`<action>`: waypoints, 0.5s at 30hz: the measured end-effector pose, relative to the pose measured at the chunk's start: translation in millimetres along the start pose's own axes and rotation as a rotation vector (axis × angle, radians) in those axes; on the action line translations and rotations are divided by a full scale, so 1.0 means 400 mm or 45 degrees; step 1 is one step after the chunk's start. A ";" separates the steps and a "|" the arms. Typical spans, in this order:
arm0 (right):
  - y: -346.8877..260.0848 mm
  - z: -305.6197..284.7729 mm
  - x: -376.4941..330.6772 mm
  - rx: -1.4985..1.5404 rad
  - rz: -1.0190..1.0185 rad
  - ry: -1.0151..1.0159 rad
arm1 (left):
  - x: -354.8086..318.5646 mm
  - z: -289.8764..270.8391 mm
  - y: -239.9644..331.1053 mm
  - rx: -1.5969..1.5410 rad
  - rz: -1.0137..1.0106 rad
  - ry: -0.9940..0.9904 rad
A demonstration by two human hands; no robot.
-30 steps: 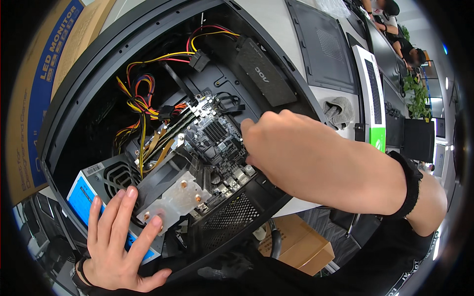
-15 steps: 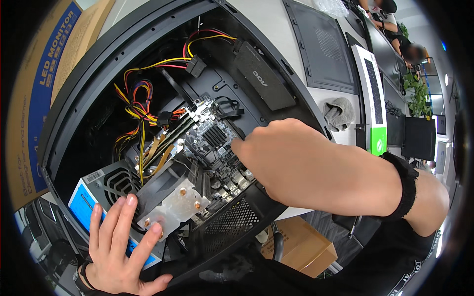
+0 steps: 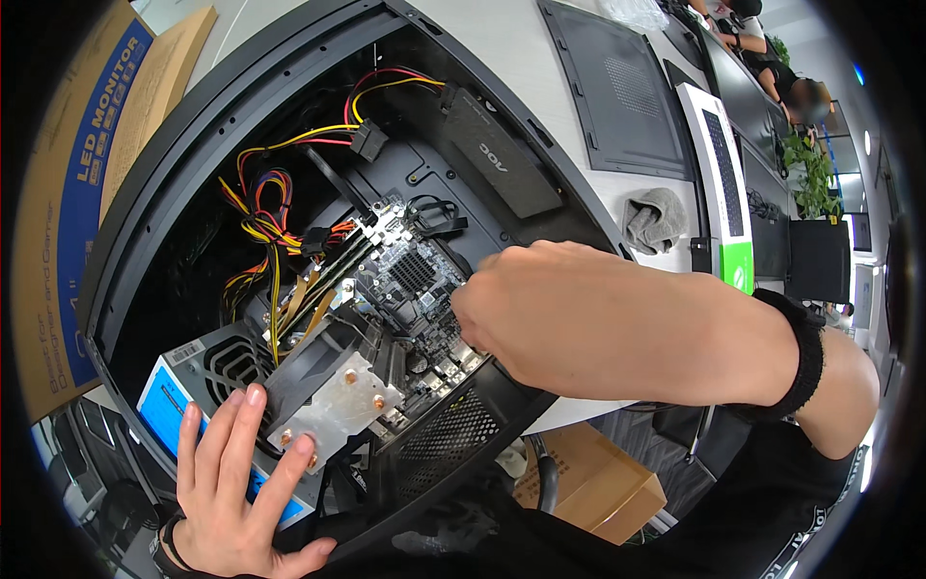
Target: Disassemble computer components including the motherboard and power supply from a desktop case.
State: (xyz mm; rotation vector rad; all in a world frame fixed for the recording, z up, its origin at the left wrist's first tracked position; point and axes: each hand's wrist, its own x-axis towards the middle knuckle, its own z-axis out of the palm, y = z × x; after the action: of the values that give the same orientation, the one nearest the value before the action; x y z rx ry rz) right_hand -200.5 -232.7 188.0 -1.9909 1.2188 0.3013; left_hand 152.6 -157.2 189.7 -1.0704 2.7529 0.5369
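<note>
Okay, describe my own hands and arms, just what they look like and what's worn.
Both hands, left and right, show no gloves, and no rings are visible. A narrow black band circles the left wrist. A wider black band with a fuzzy edge circles the right forearm. Black clothing with white-lettered trim shows beside the right arm.

We see a black case (image 3: 246,87), silver heatsink plate (image 3: 340,403), blue label (image 3: 164,405), yellow-and-red cables (image 3: 260,230) and plain grey cloth (image 3: 654,222).
</note>
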 end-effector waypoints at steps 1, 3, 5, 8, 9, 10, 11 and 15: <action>0.000 0.000 -0.003 0.003 0.000 0.003 | 0.000 0.000 0.000 -0.002 0.001 0.003; 0.001 -0.002 -0.011 0.009 -0.011 0.020 | -0.001 0.000 0.002 0.005 0.000 0.006; 0.003 -0.006 -0.021 0.009 -0.041 0.053 | -0.002 0.000 0.002 0.002 -0.003 0.011; 0.007 -0.010 -0.025 -0.006 -0.064 0.091 | -0.002 0.002 0.001 -0.006 -0.002 0.013; 0.007 -0.010 -0.025 -0.010 -0.069 0.102 | -0.002 0.002 -0.001 -0.003 0.002 0.009; 0.007 -0.009 -0.023 -0.017 -0.068 0.115 | -0.002 0.003 -0.002 -0.001 0.004 0.005; 0.006 -0.009 -0.021 -0.029 -0.061 0.122 | -0.003 0.004 -0.002 0.002 0.004 0.008; -0.002 -0.006 -0.014 -0.093 0.047 0.080 | -0.004 0.005 -0.003 0.001 0.006 0.007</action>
State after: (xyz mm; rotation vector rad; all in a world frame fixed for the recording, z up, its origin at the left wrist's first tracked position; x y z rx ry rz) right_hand -203.1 -230.7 193.2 -2.0559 1.3017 0.3074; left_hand 154.6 -156.3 187.9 -1.0671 2.7610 0.5345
